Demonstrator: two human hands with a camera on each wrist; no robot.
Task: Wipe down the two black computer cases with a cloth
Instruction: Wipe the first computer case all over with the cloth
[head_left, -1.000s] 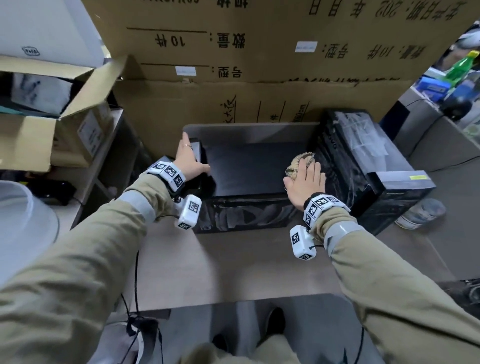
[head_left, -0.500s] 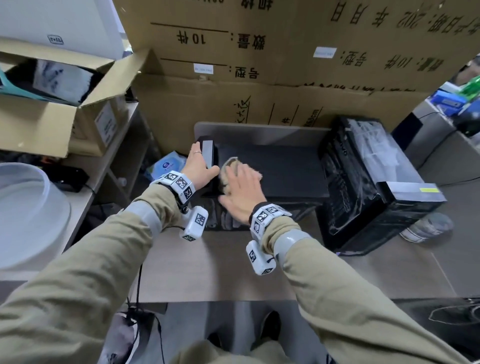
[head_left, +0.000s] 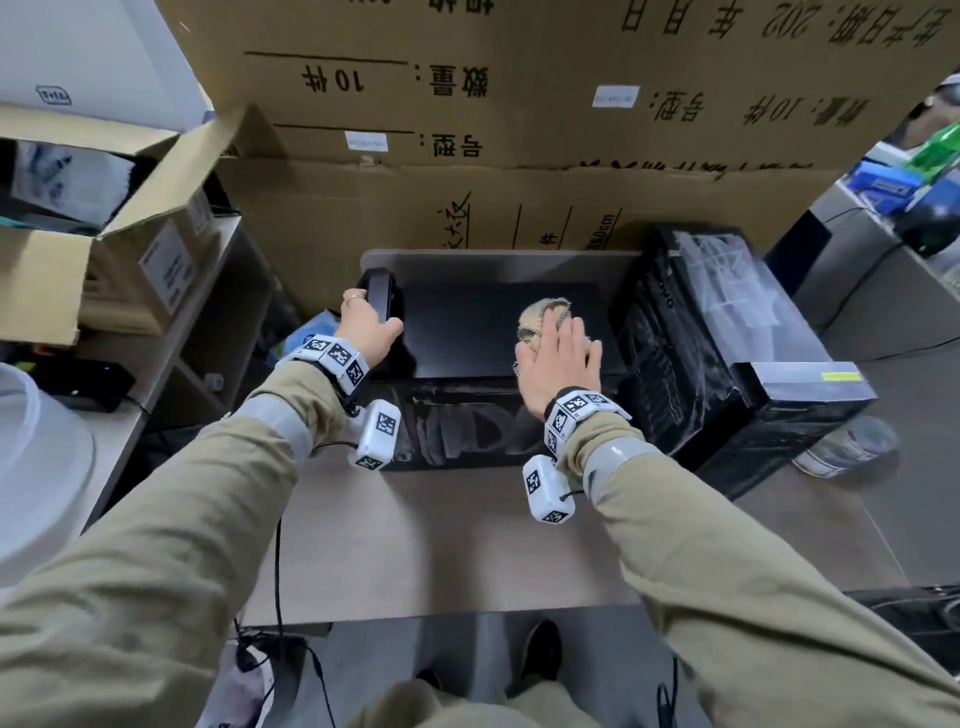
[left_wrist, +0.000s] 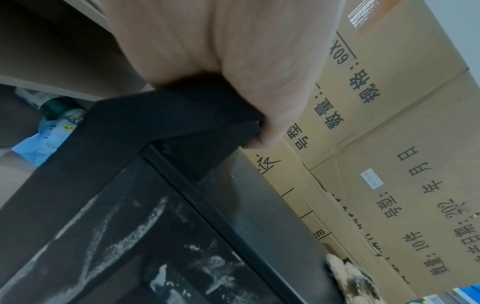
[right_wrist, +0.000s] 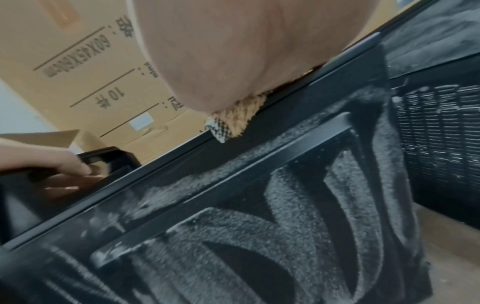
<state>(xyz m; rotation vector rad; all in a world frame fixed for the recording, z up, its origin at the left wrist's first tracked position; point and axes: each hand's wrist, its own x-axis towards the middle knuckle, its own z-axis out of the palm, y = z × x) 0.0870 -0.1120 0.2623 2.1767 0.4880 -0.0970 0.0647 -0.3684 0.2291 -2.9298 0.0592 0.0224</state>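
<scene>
A black computer case (head_left: 462, 327) lies flat on the table, its near side streaked with dust (right_wrist: 259, 205). My left hand (head_left: 370, 319) grips the case's raised left corner (left_wrist: 168, 123), thumb on top and fingers over the edge. With straight fingers, my right hand (head_left: 561, 353) presses a tan patterned cloth (head_left: 543, 314) onto the right part of the case's top; an edge of the cloth (right_wrist: 236, 121) shows under the palm. The second black case (head_left: 727, 353) stands just to the right, partly under plastic film.
Big cardboard boxes (head_left: 519, 130) wall off the back. An open carton (head_left: 104, 249) sits on the shelf at left, with a blue packet (head_left: 306, 332) below it. A plastic bottle (head_left: 841, 447) lies to the right of the second case. A white round object (head_left: 36, 467) is at far left.
My right hand slid the cloth across the case top, from its left end near the left hand half a second ago to its right end. The left hand kept its grip.
</scene>
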